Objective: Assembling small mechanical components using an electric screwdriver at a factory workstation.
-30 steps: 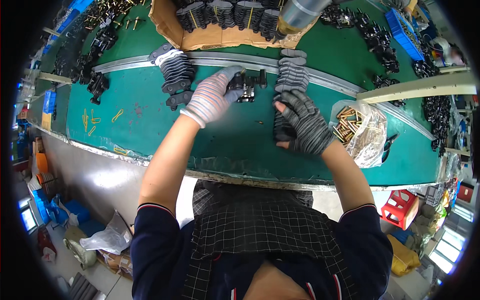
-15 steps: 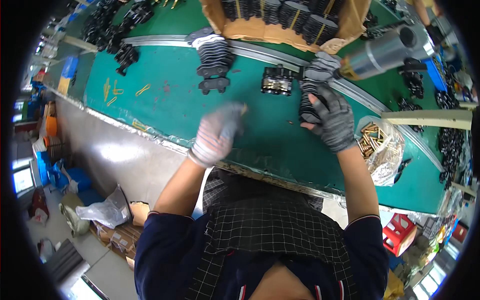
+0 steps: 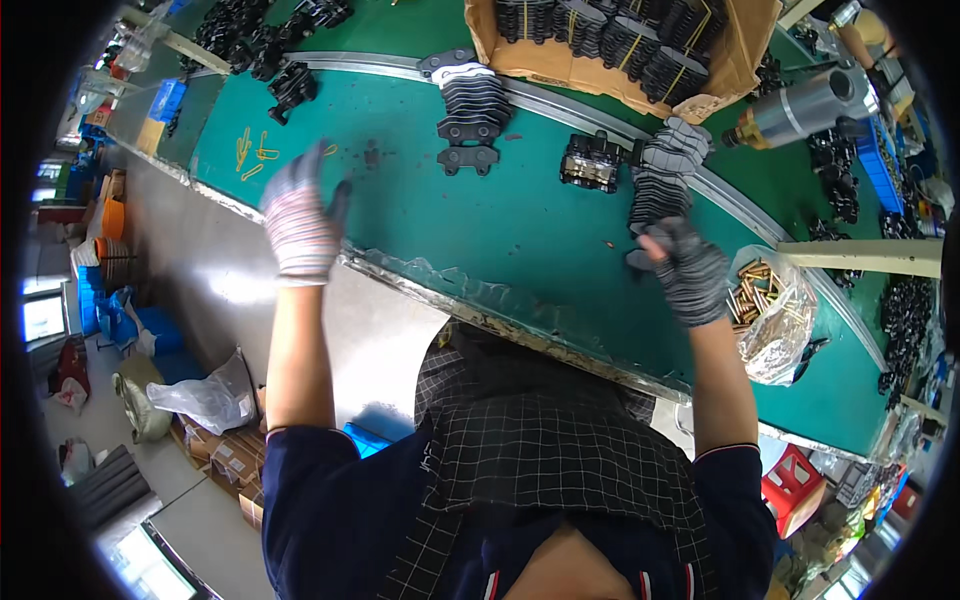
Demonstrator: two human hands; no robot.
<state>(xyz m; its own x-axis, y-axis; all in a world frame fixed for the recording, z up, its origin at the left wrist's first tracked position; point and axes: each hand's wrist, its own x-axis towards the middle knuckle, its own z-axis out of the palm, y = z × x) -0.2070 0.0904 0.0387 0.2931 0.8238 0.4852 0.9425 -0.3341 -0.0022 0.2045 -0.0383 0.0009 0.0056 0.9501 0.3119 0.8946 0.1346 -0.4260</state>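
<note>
Green bench point(image 3: 560, 250) under pad rows point(image 3: 473, 110), black metal part point(image 3: 591, 162), bolt bag point(image 3: 778, 335), yellow bands point(image 3: 243, 148).

Two hands point(image 3: 300, 222) point(image 3: 690, 273) — one bolt bag point(image 3: 783, 338) (one stool point(image 3: 793, 488))

The left hand point(image 3: 303, 222), gloved in pale stripes, is hanging over the left edge of the green worktop point(image 3: 400, 218), its thumb and fingers apart. Yellow bands point(image 3: 243, 150) are lying near it. The right hand point(image 3: 692, 275), gloved in dark stripes, is sitting with bent fingers by the near end of a row of flat pads point(image 3: 662, 192). A chunky black metal part point(image 3: 592, 160) is lying just beside that row. A see-through bag point(image 3: 785, 335) is holding gold-coloured pins point(image 3: 757, 292), and a brown box point(image 3: 560, 68) is holding more pads point(image 3: 585, 30).
</note>
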